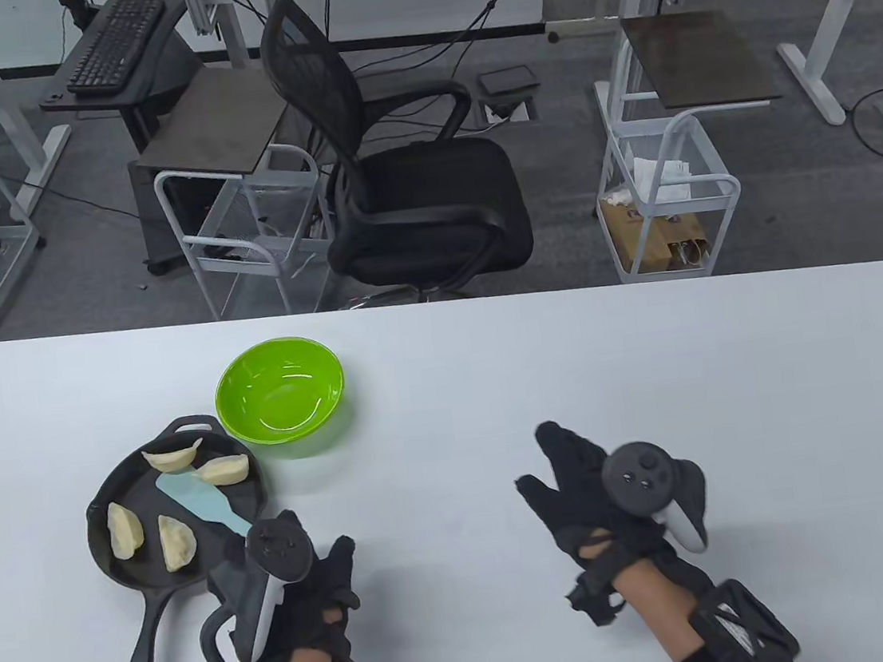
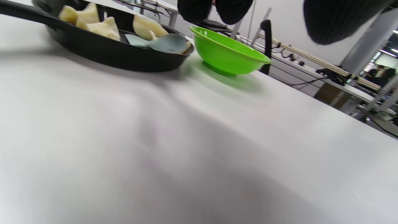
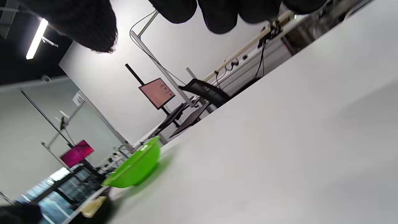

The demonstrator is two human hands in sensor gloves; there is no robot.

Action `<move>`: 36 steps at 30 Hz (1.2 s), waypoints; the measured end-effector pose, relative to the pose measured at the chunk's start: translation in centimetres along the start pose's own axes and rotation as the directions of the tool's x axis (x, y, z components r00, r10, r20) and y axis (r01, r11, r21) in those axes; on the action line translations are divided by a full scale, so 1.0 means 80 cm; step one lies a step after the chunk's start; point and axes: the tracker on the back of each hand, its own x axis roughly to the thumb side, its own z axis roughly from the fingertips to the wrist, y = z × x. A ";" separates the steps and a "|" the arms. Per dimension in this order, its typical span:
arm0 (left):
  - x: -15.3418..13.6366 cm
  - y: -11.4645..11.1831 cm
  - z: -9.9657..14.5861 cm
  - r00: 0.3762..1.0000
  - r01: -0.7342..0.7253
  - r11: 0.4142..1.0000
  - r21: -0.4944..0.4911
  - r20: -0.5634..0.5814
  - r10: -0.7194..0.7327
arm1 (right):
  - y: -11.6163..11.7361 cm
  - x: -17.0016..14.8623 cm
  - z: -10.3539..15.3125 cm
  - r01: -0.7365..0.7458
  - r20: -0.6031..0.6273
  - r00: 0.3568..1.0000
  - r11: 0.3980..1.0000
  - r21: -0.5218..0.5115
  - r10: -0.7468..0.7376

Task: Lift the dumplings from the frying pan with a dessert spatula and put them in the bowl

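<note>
A black frying pan [image 1: 137, 483] sits at the table's front left with several pale dumplings [image 1: 170, 458] in it. A light blue dessert spatula [image 1: 192, 497] lies in the pan, its handle end leaning on the right rim [image 2: 170, 43]. Just behind and to the right of the pan stands the green bowl [image 1: 280, 391], with nothing in it. My left hand [image 1: 233, 570] hovers at the pan's near right rim; its fingertips [image 2: 231, 11] hang free of the spatula and hold nothing. My right hand [image 1: 559, 469] lies on the table at right, fingers spread.
The pan's long handle [image 1: 143, 643] points toward the table's near edge. Beyond the far edge stand a black office chair [image 1: 408, 190] and two white wire carts [image 1: 666, 191]. The bowl [image 3: 136, 168] is far left of my right hand.
</note>
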 end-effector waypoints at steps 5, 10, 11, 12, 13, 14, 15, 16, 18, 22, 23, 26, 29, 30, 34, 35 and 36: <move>0.023 -0.016 0.007 0.992 0.033 0.999 -0.011 0.121 -0.031 | -0.023 -0.036 0.044 -0.095 -0.018 0.995 0.995 -0.039 0.095; 0.035 -0.027 0.012 0.983 0.008 1.000 -0.025 0.186 -0.004 | -0.028 -0.045 0.062 -0.097 0.020 0.995 0.988 -0.120 0.100; 0.036 -0.028 0.012 0.981 0.012 1.000 -0.023 0.192 -0.007 | -0.029 -0.045 0.061 -0.071 0.024 0.997 0.992 -0.103 0.074; 0.037 -0.028 0.012 0.980 0.013 1.000 -0.024 0.198 -0.008 | -0.029 -0.044 0.061 -0.048 0.032 0.998 0.994 -0.102 0.052; 0.037 -0.029 0.012 0.981 0.007 1.000 -0.022 0.195 -0.003 | -0.029 -0.043 0.062 -0.048 0.033 0.998 0.992 -0.115 0.052; 0.036 -0.029 0.012 0.981 -0.004 1.000 -0.015 0.194 0.007 | -0.028 -0.042 0.061 -0.053 0.039 0.998 0.992 -0.118 0.058; 0.036 -0.029 0.011 0.981 -0.006 1.000 -0.017 0.194 0.009 | -0.027 -0.042 0.061 -0.055 0.042 0.997 0.992 -0.115 0.060; 0.036 -0.029 0.010 0.982 -0.007 1.000 -0.020 0.190 0.011 | -0.025 -0.041 0.060 -0.063 0.045 0.997 0.993 -0.095 0.067; 0.035 -0.030 0.009 0.982 -0.009 1.000 -0.018 0.187 0.012 | -0.022 -0.042 0.059 -0.065 0.044 0.997 0.995 -0.073 0.068; 0.033 -0.031 0.007 0.983 -0.020 1.000 -0.021 0.182 0.024 | -0.021 -0.042 0.058 -0.032 0.048 0.998 0.996 -0.085 0.036; 0.033 -0.030 0.008 0.983 -0.020 1.000 -0.021 0.179 0.023 | -0.021 -0.043 0.059 -0.037 0.045 0.998 0.997 -0.075 0.040; 0.033 -0.029 0.008 0.985 -0.027 0.999 -0.024 0.172 0.031 | -0.021 -0.043 0.060 -0.049 0.046 0.998 0.996 -0.074 0.053; 0.033 -0.029 0.008 0.985 -0.032 0.999 -0.024 0.167 0.035 | -0.021 -0.045 0.061 -0.042 0.035 0.998 0.997 -0.072 0.045; 0.033 -0.029 0.008 0.986 -0.034 0.999 -0.022 0.165 0.037 | -0.021 -0.046 0.061 -0.042 0.031 0.999 0.997 -0.065 0.044; 0.034 -0.028 0.008 0.986 -0.039 0.999 -0.014 0.161 0.041 | -0.020 -0.051 0.060 -0.046 0.019 0.999 0.997 -0.056 0.047; 0.034 -0.028 0.008 0.987 -0.034 0.999 -0.011 0.157 0.035 | -0.019 -0.053 0.060 -0.039 0.025 0.999 0.998 -0.053 0.040; 0.034 -0.026 0.007 0.989 -0.032 0.999 0.000 0.147 0.031 | -0.019 -0.055 0.058 -0.027 0.035 0.999 0.998 -0.052 0.029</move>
